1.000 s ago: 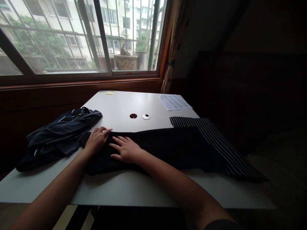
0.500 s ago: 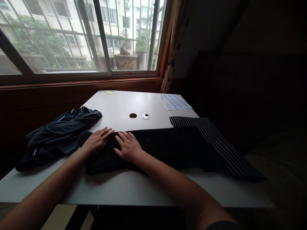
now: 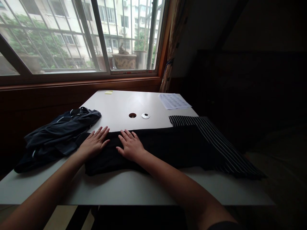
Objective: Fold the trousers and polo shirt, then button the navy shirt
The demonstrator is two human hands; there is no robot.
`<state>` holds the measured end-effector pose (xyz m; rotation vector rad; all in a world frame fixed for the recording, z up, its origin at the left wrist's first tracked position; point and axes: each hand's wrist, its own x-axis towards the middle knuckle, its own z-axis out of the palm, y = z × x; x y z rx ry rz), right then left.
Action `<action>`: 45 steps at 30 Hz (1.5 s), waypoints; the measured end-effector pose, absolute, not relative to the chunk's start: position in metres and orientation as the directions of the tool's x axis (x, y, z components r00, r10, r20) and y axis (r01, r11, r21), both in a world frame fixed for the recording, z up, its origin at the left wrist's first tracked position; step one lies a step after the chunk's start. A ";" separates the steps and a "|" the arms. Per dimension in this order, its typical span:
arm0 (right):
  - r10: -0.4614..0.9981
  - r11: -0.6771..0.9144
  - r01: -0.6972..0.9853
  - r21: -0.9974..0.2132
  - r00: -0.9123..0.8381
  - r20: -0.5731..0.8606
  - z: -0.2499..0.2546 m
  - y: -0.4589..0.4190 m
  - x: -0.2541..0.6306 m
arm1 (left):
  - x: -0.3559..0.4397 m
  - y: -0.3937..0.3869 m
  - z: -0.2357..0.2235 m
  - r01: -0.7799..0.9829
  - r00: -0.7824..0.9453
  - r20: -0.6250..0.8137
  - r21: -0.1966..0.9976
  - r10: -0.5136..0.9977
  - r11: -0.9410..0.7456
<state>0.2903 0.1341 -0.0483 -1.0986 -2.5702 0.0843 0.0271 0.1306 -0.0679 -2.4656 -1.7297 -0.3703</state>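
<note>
A long black garment point(image 3: 165, 147) lies flattened across the white table point(image 3: 115, 108), and its exact kind is hard to make out in the dim light. Its right part shows black cloth with thin white stripes point(image 3: 216, 137). My left hand point(image 3: 94, 142) rests open on the garment's left end, fingers spread. Beside it, my right hand point(image 3: 130, 145) also lies flat on the black cloth, fingers apart and pointing at the far edge. Neither hand grips anything. Some cloth is hidden beneath my hands and right forearm.
A crumpled dark blue garment point(image 3: 62, 134) lies at the table's left side. Printed papers point(image 3: 175, 101) are at the back right, a yellow sticky note point(image 3: 108, 92) at the back left. A round hole point(image 3: 132, 115) and a metal cover point(image 3: 145, 116) sit mid-table. Beyond stands a barred window point(image 3: 79, 38).
My left hand has gone from pinched fingers at the garment's far edge to spread flat on it. My right hand has slid slightly right and away from me, staying open.
</note>
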 end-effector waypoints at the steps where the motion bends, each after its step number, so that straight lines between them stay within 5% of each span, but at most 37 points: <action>1: 0.716 0.695 0.694 -0.189 -0.643 0.271 -0.048 0.138 0.294 | 0.028 0.131 -0.068 0.941 0.310 0.260 0.056 0.915 -0.335; 12: 0.793 0.595 0.764 -0.249 -0.608 0.031 -0.048 0.180 0.383 | 0.026 0.140 -0.067 0.961 0.234 0.189 0.104 0.954 -0.257; 17: 0.814 0.562 0.798 -0.218 -0.580 -0.021 -0.047 0.176 0.405 | 0.027 0.141 -0.064 0.974 0.221 0.137 0.025 0.966 -0.227; 23: 0.809 0.579 0.789 -0.207 -0.587 0.027 -0.047 0.171 0.410 | 0.061 0.144 -0.043 0.945 0.327 0.230 -0.081 0.917 -0.317; 29: 0.801 0.597 0.783 -0.175 -0.593 0.080 -0.052 0.172 0.411 | 0.116 0.164 -0.043 0.794 0.591 0.247 -0.013 0.768 -0.607; 39: 0.789 0.614 0.773 -0.159 -0.606 0.102 -0.056 0.173 0.412 | 0.107 0.169 -0.062 0.786 0.548 0.352 0.094 0.759 -0.611; 45: 0.789 0.614 0.772 -0.164 -0.604 0.111 -0.055 0.173 0.412 | 0.109 0.181 -0.055 0.816 0.508 0.433 0.034 0.744 -0.577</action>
